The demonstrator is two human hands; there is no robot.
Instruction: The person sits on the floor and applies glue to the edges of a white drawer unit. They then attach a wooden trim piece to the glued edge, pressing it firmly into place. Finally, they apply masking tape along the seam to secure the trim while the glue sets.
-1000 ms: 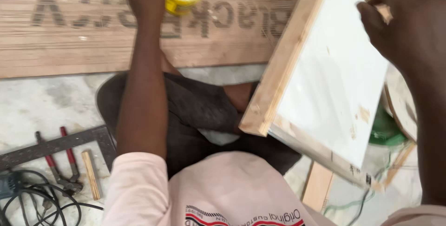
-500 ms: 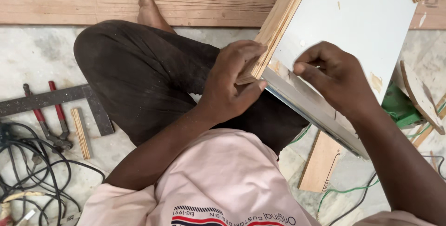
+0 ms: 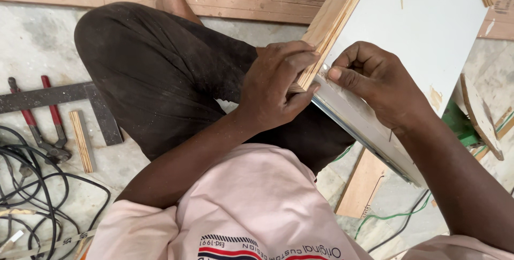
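1. Currently, left hand (image 3: 276, 86) is wrapping closed around the near corner of the white laminated plywood panel (image 3: 407, 30), fingers curling over its raw layered wooden edge (image 3: 332, 22).
2. Right hand (image 3: 375, 81) is pinching at the same corner, thumb and fingertips pressing the white face; whether it holds anything small, cannot tell.
3. Panel is leaning tilted across the lap, right of the dark trousers (image 3: 155, 73).
4. Judging it stiff, moderately heavy, slick on the face; edges are giving the better grip.
5. Red-handled pliers (image 3: 45, 126) and a black metal square (image 3: 64, 102) are lying far left on the floor.
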